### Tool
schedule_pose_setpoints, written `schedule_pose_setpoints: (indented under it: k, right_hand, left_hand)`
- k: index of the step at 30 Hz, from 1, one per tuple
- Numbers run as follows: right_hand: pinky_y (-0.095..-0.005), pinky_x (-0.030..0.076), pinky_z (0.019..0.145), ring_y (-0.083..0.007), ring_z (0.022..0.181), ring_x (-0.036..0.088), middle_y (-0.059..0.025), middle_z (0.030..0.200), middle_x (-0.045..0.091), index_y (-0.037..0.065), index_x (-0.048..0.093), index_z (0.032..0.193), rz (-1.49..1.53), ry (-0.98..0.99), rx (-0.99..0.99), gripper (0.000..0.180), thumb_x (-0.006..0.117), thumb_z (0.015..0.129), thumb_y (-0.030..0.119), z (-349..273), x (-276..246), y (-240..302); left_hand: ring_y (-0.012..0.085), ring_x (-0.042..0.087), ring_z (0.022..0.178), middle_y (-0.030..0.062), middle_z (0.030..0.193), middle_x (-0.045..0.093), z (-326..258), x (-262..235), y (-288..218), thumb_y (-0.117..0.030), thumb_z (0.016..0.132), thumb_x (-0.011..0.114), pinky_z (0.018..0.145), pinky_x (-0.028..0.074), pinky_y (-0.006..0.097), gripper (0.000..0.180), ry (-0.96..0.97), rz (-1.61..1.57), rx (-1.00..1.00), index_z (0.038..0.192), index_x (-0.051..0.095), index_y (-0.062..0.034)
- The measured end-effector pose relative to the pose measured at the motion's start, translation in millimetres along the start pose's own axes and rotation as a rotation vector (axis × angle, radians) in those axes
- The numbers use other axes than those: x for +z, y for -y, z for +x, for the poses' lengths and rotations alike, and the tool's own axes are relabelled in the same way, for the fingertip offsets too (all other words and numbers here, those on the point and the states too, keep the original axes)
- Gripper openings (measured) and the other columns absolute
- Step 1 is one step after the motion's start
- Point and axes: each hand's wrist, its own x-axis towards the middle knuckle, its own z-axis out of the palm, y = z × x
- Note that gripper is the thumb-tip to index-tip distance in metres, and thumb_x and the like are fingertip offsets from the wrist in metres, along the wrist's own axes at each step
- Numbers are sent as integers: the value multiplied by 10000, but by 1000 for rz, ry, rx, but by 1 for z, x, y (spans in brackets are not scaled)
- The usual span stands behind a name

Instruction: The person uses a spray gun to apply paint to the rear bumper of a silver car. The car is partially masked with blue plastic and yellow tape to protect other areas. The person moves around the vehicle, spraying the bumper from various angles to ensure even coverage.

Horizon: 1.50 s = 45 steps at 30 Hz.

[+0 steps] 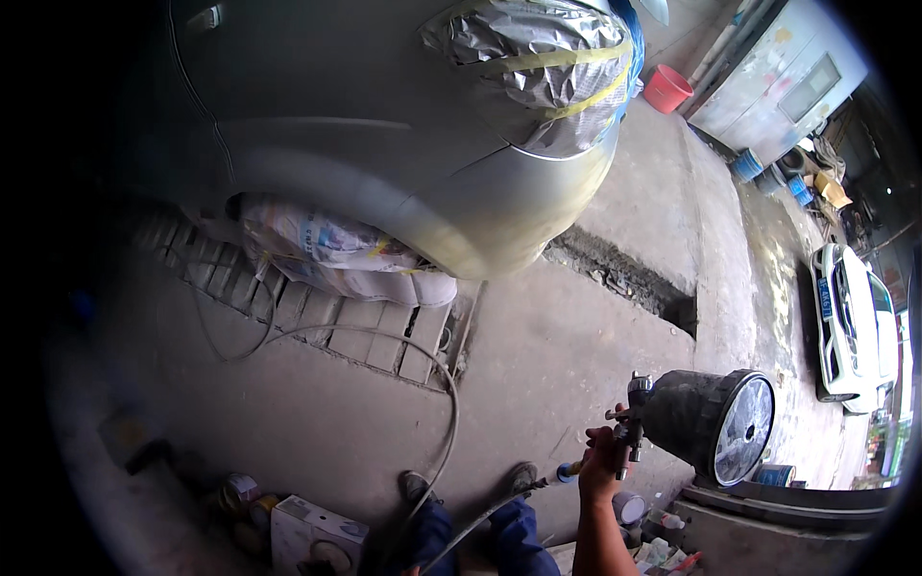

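Wide concrete floor [538, 355] lies on the near side of the grey car [375, 182], giving the arms room to move; it is broken by a rough-edged trench [624, 278] right of the car's front corner, by slatted slabs [317, 317] with dark gaps beneath the car's wrapped wheel [331, 250], and by a hose [447, 384] looping along the car's near side. A white box [312, 536] sits farther out from the car on that side. The spray gun [636, 413] is held in the air right of the car's front corner and nearer the person, well apart from the bodywork. The right hand [603, 456] is wrapped around its handle; a small patch by the hose, well out from the car, may be the left hand [413, 570], and I cannot tell its grip. The nozzle end seems to face forward, past the right of the car's corner, while the long axis of the cup [684, 413] runs sideways, away from the car. The gun looks metallic and smudged; the cup is dark and round, widening to a black-rimmed end with pale streaks.
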Motion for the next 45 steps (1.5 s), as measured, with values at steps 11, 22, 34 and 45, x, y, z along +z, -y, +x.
schedule_pose_setpoints:
  k: [11,22,34,45]
  right_hand:
    - [-281,447,667,-126,753,549,-72,829,585,9,588,898,99,544,-251,105,561,875,108,-66,90,-43]
    - [-320,448,754,-198,903,574,-114,930,623,-2,602,841,-154,88,-37,98,541,867,71,-42,31,-56]
    - [-343,457,733,-237,865,577,-138,955,603,-8,587,884,27,708,-344,95,543,871,75,-95,155,-95]
    - [-374,463,719,-273,830,564,-136,945,565,-5,566,954,-157,196,-155,124,533,889,95,-55,53,-150]
  left_hand:
    - [427,550,946,253,1060,567,17,24,18,-195,853,557,816,452,484,404,42,34,-92,1223,504,-40]
    - [410,538,959,223,1048,565,38,13,2,-206,814,569,835,439,483,371,21,134,-150,1156,539,-66]
    - [380,518,958,200,957,567,46,12,0,-225,722,628,846,411,480,364,-21,260,-236,1029,593,-30]
    - [369,522,946,199,972,555,49,4,-3,-198,728,628,828,421,455,313,36,159,-233,996,609,-36]
